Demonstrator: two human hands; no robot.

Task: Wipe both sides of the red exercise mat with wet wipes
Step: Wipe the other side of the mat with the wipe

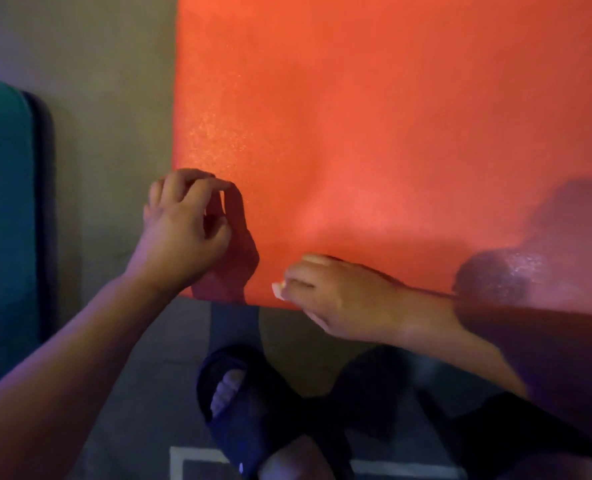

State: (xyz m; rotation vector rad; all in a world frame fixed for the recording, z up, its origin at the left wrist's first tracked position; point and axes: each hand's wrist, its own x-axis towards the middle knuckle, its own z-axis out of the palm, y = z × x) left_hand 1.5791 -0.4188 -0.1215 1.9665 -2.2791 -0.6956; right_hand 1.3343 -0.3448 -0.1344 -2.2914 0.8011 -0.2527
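The red exercise mat lies flat on the floor and fills the upper right of the view, its near edge running just in front of me. My right hand rests at that near edge, fingers curled round a white wet wipe, of which only a small corner shows. My left hand hovers over the mat's near left corner with its fingers loosely curled, holding nothing; its shadow falls on the mat below it.
A teal and dark padded object lies on the floor at the left. My feet in dark slippers stand just short of the mat's edge. A dark shadow covers the mat's near right part.
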